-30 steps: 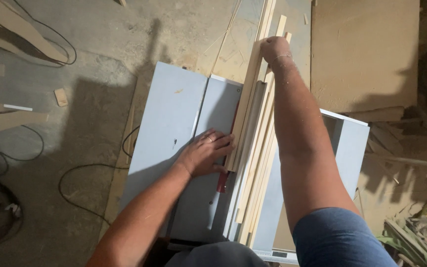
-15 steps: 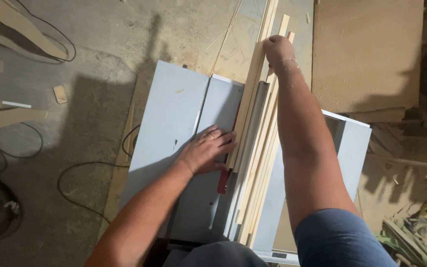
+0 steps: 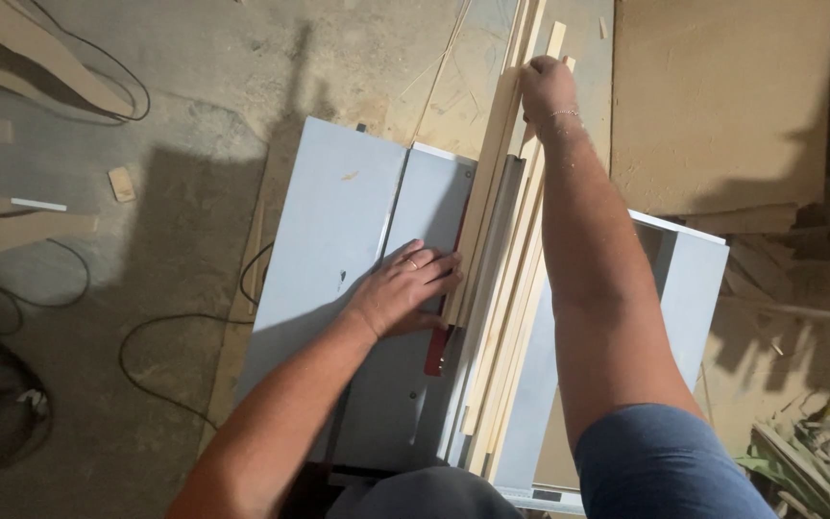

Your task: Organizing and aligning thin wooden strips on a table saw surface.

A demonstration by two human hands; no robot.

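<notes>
Black cables (image 3: 98,317) loop over the dusty floor off the saw table's (image 3: 338,221) left edge. On the grey top, the left hand (image 3: 405,288) lies flat, fingers spread open, pressing a long pale wood strip (image 3: 477,207) sideways against the fence (image 3: 497,250) near the middle. Much of that strip already reaches beyond the far edge, so the pass looks well along, though the blade is hidden. At the far edge the right hand (image 3: 547,88) is closed around the strip ends; more strips (image 3: 506,365) lie beside the fence.

Saw blade perhaps hidden under left hand (image 3: 403,288), wooden strips (image 3: 506,288)
</notes>
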